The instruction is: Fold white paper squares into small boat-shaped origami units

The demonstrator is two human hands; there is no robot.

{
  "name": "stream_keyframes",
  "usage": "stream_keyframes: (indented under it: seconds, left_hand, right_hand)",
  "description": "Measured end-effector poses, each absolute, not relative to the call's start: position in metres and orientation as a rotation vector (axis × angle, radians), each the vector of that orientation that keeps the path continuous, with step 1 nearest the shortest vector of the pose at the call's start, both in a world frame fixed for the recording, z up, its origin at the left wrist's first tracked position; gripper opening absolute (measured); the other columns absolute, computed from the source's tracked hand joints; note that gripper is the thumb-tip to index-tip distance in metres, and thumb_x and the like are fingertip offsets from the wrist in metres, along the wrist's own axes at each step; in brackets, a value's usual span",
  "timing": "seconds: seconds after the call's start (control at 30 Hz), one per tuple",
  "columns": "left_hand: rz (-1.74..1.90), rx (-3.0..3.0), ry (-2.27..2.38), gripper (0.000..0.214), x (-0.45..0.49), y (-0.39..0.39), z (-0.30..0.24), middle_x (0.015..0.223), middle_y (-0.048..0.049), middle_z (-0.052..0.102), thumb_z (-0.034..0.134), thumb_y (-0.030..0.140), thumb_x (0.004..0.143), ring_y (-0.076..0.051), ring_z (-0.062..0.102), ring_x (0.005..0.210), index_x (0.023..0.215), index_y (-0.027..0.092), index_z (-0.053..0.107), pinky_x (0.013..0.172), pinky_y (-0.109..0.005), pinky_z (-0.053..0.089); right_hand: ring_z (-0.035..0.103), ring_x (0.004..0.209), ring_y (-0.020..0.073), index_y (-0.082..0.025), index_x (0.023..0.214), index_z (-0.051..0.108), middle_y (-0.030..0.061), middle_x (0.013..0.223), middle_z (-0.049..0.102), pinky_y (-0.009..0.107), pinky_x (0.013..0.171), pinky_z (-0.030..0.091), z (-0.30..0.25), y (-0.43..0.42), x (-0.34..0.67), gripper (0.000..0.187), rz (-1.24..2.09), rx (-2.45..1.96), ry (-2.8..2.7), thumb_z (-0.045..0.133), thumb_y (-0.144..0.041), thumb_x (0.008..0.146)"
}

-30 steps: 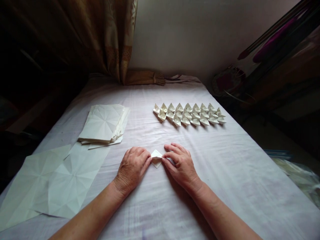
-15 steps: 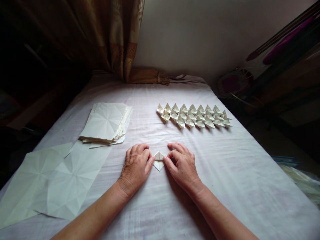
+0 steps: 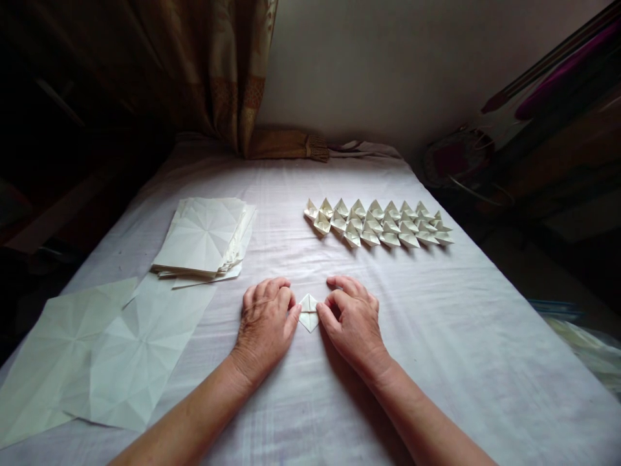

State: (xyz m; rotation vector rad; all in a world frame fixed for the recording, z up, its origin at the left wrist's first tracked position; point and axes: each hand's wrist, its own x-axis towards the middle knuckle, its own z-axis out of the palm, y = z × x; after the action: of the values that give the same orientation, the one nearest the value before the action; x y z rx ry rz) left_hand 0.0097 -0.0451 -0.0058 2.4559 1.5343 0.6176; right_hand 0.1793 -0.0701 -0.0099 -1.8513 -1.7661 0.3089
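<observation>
A small diamond-shaped piece of folded paper (image 3: 309, 321) lies on the cloth between my two hands, with a crease across its middle. My left hand (image 3: 266, 315) pinches its left corner, thumb at the near side and the other fingers curled behind. At the opposite corner, my right hand (image 3: 353, 316) grips it with thumb and index finger, its other fingers bent. The fingertips partly cover both side corners. Beyond my right hand stand rows of folded paper boats (image 3: 376, 223), set close together.
A stack of creased paper sheets (image 3: 201, 236) is at the left. Nearer me, two loose creased sheets (image 3: 130, 362) overlap on the pale bedsheet (image 3: 436, 349). A patterned curtain (image 3: 237, 84) hangs at the back against the wall. Clear plastic bags (image 3: 587, 353) lie past the right edge.
The folded paper looks slightly flatter, its upper half pressed down more. Both hands keep nearly the same place and grip; the whole view has shifted a little.
</observation>
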Motion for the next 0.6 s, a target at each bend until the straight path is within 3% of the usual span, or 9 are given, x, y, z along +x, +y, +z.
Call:
stream_keyframes:
  seconds: [0.17, 0.47, 0.6]
  left_hand:
    - [0.711, 2.492, 1.393, 0.023, 0.0081, -0.0458, -0.009, 0.119, -0.0048, 0.061, 0.057, 0.019, 0.092, -0.025, 0.053, 0.112, 0.108, 0.033, 0.068, 0.099, -0.047, 0.034]
    - [0.628, 2.444, 1.393, 0.034, 0.0047, -0.0466, -0.0078, 0.126, -0.0056, 0.06, 0.061, 0.017, 0.088, -0.026, 0.051, 0.12, 0.113, 0.037, 0.07, 0.106, -0.053, 0.03]
    - [0.622, 2.391, 1.41, 0.028, 0.006, -0.0442, -0.0048, 0.127, -0.0039, 0.06, 0.064, 0.023, 0.087, -0.026, 0.05, 0.122, 0.109, 0.04, 0.072, 0.108, -0.054, 0.029]
  right_hand:
    - [0.052, 0.121, 0.0289, -0.022, 0.068, 0.056, 0.0086, 0.119, 0.066, 0.048, 0.095, 0.035, -0.0105, -0.0704, 0.1785, 0.016, 0.278, -1.831, -1.782, 0.062, -0.025, 0.083]
    - [0.051, 0.122, 0.0291, -0.023, 0.072, 0.056, 0.009, 0.121, 0.065, 0.047, 0.097, 0.034, -0.0115, -0.073, 0.177, 0.017, 0.242, -1.833, -1.796, 0.064, -0.035, 0.082]
    - [0.05, 0.121, 0.0289, -0.023, 0.072, 0.056, 0.0094, 0.12, 0.063, 0.048, 0.098, 0.033, -0.0098, -0.0716, 0.1713, 0.018, 0.256, -1.889, -1.774, 0.064, -0.036, 0.082]
